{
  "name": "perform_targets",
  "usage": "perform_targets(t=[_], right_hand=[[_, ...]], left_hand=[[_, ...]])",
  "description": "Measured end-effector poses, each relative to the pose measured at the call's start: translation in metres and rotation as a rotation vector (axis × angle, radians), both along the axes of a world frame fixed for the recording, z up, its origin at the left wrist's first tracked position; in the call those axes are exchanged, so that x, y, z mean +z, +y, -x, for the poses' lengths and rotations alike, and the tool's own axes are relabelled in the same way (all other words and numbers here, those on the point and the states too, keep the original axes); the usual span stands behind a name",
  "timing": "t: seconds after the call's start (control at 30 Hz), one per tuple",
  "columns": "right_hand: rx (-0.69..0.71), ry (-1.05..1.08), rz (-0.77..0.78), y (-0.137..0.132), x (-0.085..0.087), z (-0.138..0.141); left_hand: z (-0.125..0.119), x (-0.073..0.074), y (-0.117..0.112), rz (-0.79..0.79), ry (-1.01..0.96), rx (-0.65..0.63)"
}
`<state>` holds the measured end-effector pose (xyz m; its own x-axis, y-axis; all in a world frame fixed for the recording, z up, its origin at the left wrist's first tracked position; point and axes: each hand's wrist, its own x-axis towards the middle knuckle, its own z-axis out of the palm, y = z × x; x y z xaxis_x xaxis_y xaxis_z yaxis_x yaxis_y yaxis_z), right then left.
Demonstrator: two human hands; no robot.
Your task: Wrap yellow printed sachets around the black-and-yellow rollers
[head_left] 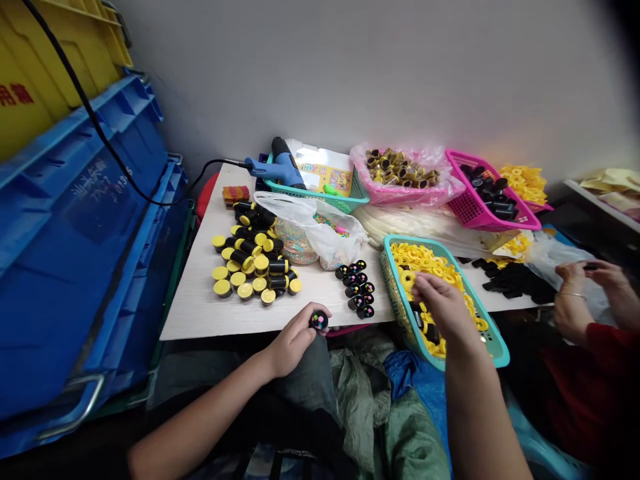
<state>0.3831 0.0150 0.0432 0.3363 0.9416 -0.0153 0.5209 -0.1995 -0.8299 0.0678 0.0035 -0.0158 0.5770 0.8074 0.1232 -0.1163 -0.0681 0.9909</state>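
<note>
My left hand (293, 343) is closed around a small black cup (319, 320) with coloured beads in its open top, at the table's front edge. My right hand (443, 303) is over a teal basket (493, 343) of yellow rings, its thumb and fingers pinching a yellow ring (407, 280). Between my hands stand several black cups (367, 288) in rows, beads showing inside them. Left of these is a pile of black cylinders with yellow caps (260, 263). A white plastic bag (320, 230) of tiny coloured beads lies behind.
A blue heat gun (287, 167) rests on a teal basket (350, 202) at the back. Pink baskets (463, 200) hold black and brown-gold parts. Blue crates (90, 233) stand at left, a black cable crossing them. At right, a co-worker's hands (575, 300) hold a dark piece.
</note>
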Motion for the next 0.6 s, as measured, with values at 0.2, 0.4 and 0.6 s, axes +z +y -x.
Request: perform_targets(t=[0.2,0.4,0.6], right_hand=[[0.258,0.934,0.124,-0.046,-0.023,0.138],[0.061,1.065,-0.066,-0.051,-0.04,0.167],[0.075,1.017,-0.142,-0.052,-0.047,0.168]], left_hand=[[-0.005,0.017,-0.006,-0.176,0.017,-0.02],[0.0,0.023,-0.006,-0.277,0.088,-0.001],[-0.008,0.027,-0.011,-0.264,0.165,0.083]])
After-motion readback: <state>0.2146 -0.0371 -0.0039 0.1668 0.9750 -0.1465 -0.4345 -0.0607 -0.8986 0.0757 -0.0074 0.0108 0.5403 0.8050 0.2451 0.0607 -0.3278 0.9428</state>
